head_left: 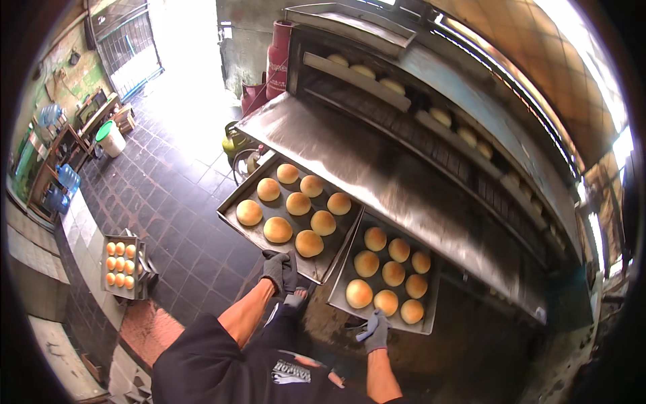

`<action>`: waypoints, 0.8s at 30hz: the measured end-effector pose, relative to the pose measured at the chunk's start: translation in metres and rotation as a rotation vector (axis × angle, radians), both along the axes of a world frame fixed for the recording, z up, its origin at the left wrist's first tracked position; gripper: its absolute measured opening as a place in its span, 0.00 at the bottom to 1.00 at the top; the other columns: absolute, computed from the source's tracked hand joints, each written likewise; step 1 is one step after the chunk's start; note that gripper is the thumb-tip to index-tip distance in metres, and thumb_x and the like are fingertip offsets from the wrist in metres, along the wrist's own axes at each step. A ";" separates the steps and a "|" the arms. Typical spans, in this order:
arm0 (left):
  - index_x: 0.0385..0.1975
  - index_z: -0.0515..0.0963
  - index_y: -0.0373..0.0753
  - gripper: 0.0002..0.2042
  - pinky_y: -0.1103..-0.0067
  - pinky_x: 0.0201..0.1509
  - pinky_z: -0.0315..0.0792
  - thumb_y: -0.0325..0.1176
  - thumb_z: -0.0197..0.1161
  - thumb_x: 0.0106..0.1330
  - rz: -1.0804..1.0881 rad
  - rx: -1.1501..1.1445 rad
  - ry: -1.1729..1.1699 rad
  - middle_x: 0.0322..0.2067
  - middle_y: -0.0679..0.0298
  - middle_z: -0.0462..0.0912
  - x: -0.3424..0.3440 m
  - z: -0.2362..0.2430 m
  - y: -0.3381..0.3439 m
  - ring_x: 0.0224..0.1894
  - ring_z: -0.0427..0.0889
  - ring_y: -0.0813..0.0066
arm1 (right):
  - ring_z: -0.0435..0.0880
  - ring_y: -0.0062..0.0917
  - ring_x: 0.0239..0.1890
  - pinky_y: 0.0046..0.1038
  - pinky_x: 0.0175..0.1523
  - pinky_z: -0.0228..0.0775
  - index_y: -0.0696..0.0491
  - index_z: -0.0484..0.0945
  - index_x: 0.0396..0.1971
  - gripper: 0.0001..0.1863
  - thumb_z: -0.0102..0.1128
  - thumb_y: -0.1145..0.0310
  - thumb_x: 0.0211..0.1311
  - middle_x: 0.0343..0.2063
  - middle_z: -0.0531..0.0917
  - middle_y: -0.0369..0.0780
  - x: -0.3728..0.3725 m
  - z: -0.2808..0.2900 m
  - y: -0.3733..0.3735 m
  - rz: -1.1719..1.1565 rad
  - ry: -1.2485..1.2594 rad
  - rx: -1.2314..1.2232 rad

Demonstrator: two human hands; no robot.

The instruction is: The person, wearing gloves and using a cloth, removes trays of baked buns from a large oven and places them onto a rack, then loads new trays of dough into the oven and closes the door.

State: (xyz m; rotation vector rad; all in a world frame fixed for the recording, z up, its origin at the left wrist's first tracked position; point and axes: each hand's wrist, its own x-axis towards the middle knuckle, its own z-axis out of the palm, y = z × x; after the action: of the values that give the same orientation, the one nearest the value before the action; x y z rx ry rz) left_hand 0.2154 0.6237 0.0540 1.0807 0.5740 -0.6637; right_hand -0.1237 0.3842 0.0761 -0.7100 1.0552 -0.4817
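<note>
My left hand (279,271), gloved and wrapped in dark padding, grips the near edge of a metal tray (262,236) bearing several golden round buns (298,203), tilted slightly in the middle of the view. My right hand (374,331), in a grey-blue glove, is closed on the near edge of a second tray (343,299) with more buns (393,273), lower and to the right. Both trays are alongside the long steel shelf (377,168) at the front of an oven. My fingertips are partly hidden by the gloves and tray edges.
The oven (464,168) holds pale buns on shelves. Gas cylinders (278,60) stand at its left end. Stacked trays of buns (120,266) sit on the tiled floor (168,202) at left. A bucket (110,140), water jugs (68,178) and an open doorway (188,60) are farther back.
</note>
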 end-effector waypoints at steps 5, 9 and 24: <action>0.31 0.83 0.36 0.05 0.74 0.28 0.80 0.31 0.64 0.63 0.000 -0.076 -0.004 0.26 0.60 0.85 -0.135 0.070 0.095 0.23 0.84 0.67 | 0.75 0.17 0.24 0.21 0.21 0.65 0.43 0.79 0.44 0.08 0.53 0.60 0.72 0.30 0.77 0.29 -0.130 0.050 0.078 0.038 -0.008 0.086; 0.36 0.83 0.34 0.07 0.71 0.32 0.85 0.30 0.63 0.65 -0.035 -0.136 0.007 0.29 0.57 0.87 -0.214 0.091 0.156 0.28 0.87 0.64 | 0.77 0.19 0.26 0.23 0.25 0.68 0.44 0.79 0.48 0.11 0.53 0.62 0.71 0.32 0.78 0.32 -0.210 0.076 0.126 0.006 -0.004 0.084; 0.35 0.83 0.36 0.05 0.74 0.37 0.83 0.29 0.62 0.65 -0.147 -0.404 -0.178 0.31 0.61 0.87 -0.177 0.218 0.077 0.31 0.87 0.69 | 0.76 0.18 0.26 0.24 0.28 0.66 0.46 0.80 0.47 0.14 0.56 0.55 0.70 0.28 0.77 0.31 -0.173 0.218 0.090 -0.134 -0.050 -0.293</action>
State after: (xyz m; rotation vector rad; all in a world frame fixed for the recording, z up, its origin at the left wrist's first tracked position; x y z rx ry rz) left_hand 0.0379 0.7005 0.2722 0.7947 0.1943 -0.7636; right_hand -0.2970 0.4745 0.2936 -0.8837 0.9993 -0.7762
